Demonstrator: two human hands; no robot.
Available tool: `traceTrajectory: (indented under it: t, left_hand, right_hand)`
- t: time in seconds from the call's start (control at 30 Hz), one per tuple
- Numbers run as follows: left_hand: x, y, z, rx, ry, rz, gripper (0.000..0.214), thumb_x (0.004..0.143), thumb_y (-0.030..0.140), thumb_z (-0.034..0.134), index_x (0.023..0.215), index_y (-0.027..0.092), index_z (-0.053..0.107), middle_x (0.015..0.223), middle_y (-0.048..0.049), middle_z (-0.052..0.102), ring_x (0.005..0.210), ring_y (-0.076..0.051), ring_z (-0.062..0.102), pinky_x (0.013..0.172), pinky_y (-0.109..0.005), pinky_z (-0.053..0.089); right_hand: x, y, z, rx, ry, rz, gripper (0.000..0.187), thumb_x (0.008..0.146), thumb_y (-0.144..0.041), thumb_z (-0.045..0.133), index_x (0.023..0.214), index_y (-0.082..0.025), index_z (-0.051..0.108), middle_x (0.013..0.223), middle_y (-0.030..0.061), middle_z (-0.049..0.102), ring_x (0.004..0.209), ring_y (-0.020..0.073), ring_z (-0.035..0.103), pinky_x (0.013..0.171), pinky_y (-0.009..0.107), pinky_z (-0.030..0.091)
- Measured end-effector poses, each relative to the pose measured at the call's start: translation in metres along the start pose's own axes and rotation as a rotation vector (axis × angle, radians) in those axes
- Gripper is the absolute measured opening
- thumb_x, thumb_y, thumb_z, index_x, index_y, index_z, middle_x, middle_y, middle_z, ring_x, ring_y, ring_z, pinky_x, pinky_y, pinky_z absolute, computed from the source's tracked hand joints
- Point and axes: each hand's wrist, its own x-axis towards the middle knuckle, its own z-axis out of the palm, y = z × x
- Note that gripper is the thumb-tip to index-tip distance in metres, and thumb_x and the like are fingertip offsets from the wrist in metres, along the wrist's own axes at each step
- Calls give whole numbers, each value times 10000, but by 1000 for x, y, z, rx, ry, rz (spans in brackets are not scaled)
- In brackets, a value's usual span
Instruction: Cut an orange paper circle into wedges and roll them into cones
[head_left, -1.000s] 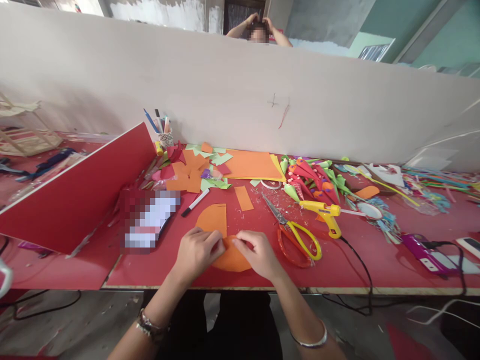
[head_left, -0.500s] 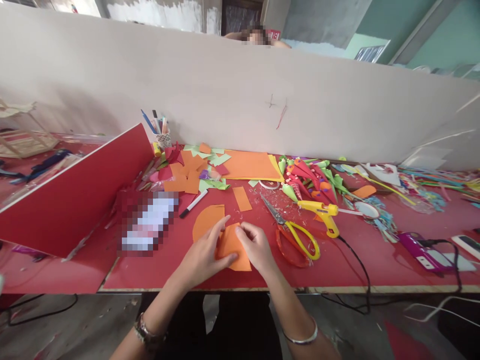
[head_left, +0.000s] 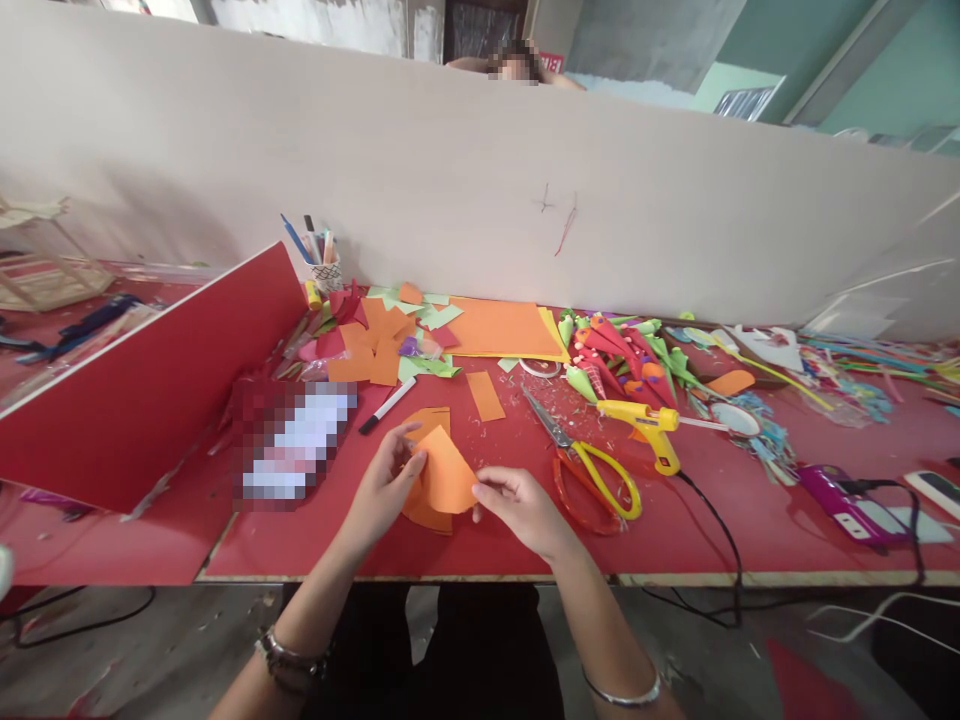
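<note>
Our left hand (head_left: 386,485) and right hand (head_left: 525,510) pinching an orange paper piece (head_left: 448,472) at lower centre of the frame, other orange paper (head_left: 431,520) beneath it on our red tabletop (head_left: 300,545), scissors (head_left: 571,445) and a yellow glue gun (head_left: 651,426) right of centre, a marker (head_left: 388,405) left of centre

Taken up in the near middle by the left hand (head_left: 388,480), right hand (head_left: 521,502) and held orange paper (head_left: 447,478). Passable at near right over the bench (head_left: 679,545), between scissors (head_left: 573,447) and power strip (head_left: 847,512), except across the black cord (head_left: 721,520). Obstructed farther back by the glue gun (head_left: 651,428). Tight at left, beside the pixelated device (head_left: 300,440), then the standing red board (head_left: 165,370). Barred at far by white partition (head_left: 465,180), paper scraps (head_left: 382,340) and heaped cones (head_left: 615,345).
</note>
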Motion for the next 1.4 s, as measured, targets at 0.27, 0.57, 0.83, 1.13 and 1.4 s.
traceTrajectory:
  t: [0.27, 0.57, 0.83, 1.13, 1.4]
  left_hand:
    - [-8, 10, 5, -110, -137, -34, 536, 811, 385, 464, 1291, 221, 289, 1047, -49, 488, 884, -145, 501, 826, -298, 412]
    - [-15, 22, 4, -194, -268, -96, 592, 834, 366, 461, 1357, 284, 196, 1214, -51, 487, 1058, -177, 490, 932, -327, 372]
    - [-6, 0, -6, -118, -338, 9, 618, 824, 289, 483, 1360, 282, 176, 1116, -63, 498, 903, -123, 530, 838, -298, 427]
    - [-4, -9, 1, 891, -238, 274, 305, 847, 165, 370, 1129, 204, 481, 1016, -67, 566, 893, -185, 549, 744, -301, 445]
    - [-15, -6, 9, 1296, -281, 460, 219, 845, 112, 424, 982, 203, 569, 893, -38, 597, 770, -172, 551, 639, -290, 408]
  right_hand:
    - [0, -6, 4, -64, 56, -33, 222, 775, -367, 564, 697, -160, 574, 623, 2, 599, 542, 103, 523, 564, 234, 422]
    - [1, -13, 19, -183, 132, -147, 322, 706, -371, 636, 562, -172, 427, 534, -64, 405, 515, 73, 349, 506, 205, 282]
    - [2, -9, -3, 4, 246, -153, 321, 798, -387, 516, 587, -184, 385, 560, -59, 312, 527, 81, 295, 499, 204, 252]
    - [4, 21, -28, -295, 395, -68, 143, 786, -328, 488, 834, -193, 482, 597, -47, 448, 529, 104, 409, 509, 211, 311]
    - [-5, 30, -21, -479, 410, -89, 128, 806, -290, 460, 886, -196, 492, 554, -58, 372, 499, 105, 395, 488, 209, 321]
